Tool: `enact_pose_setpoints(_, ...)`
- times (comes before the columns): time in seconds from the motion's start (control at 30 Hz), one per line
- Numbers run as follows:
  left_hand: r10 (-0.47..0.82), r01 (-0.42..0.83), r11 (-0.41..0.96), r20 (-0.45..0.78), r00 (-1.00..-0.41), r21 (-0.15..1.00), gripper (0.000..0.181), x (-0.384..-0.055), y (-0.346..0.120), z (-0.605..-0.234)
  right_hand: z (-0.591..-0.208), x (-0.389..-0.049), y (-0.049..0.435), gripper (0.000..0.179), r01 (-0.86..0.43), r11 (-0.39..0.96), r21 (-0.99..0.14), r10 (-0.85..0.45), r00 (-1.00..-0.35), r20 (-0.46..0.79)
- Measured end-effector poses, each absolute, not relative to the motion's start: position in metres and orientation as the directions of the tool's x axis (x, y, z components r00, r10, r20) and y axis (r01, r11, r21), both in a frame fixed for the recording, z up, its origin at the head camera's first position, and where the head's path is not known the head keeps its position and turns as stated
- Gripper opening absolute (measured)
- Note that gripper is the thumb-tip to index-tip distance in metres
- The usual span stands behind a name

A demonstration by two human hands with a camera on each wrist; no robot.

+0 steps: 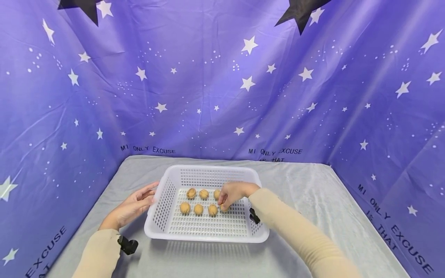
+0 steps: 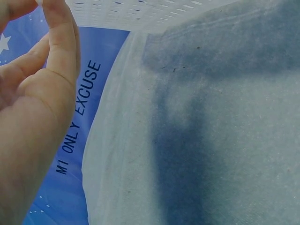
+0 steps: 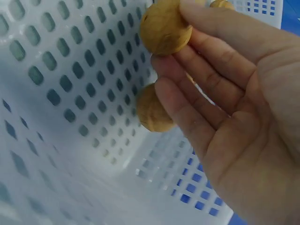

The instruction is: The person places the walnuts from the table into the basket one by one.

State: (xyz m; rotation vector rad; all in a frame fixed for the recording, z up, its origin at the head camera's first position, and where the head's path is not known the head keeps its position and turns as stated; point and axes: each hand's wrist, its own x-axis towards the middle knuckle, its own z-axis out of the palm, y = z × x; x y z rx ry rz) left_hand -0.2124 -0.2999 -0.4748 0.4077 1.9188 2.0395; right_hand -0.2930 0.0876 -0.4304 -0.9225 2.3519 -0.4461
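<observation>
My right hand [image 1: 235, 193] reaches into a white plastic basket [image 1: 206, 238], and its thumb and fingers pinch a walnut [image 3: 165, 28]. Beneath those fingertips, in the right wrist view, another walnut [image 3: 153, 110] shows close by. Several more tan walnuts stand on the basket floor in two rows, among them a front-row walnut [image 1: 185, 208] and a back-row walnut [image 1: 191, 193]. Fingers extended, my left hand [image 1: 133, 204] is at the basket's left rim with nothing in its grasp. The left wrist view shows this hand [image 2: 44, 89] beside the basket's lower edge.
The basket stands on a table covered by a grey cloth [image 1: 295, 185]. Purple-blue star-printed curtains [image 1: 208, 96] enclose the back and both sides. A black wrist device [image 1: 128, 245] is strapped to the left arm, another [image 1: 254, 216] to the right.
</observation>
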Motion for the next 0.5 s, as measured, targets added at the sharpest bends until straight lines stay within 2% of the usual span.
enact_pose_setpoints(0.3,0.403,-0.031,-0.043,-0.01,-0.915,0.999,0.066,-0.2127,-0.2997,-0.4738,-0.437,-0.2915,0.0895,0.024,-0.446,0.738,-0.507,-0.663,-0.622,-0.417)
enact_pose_setpoints(0.5,0.405,-0.033,-0.037,-0.015,-0.914,0.999,0.066,-0.2124,-0.2991,-0.4742,-0.4292,-0.2917,0.0912,0.033,-0.437,0.721,-0.538,-0.679,-0.604,-0.418)
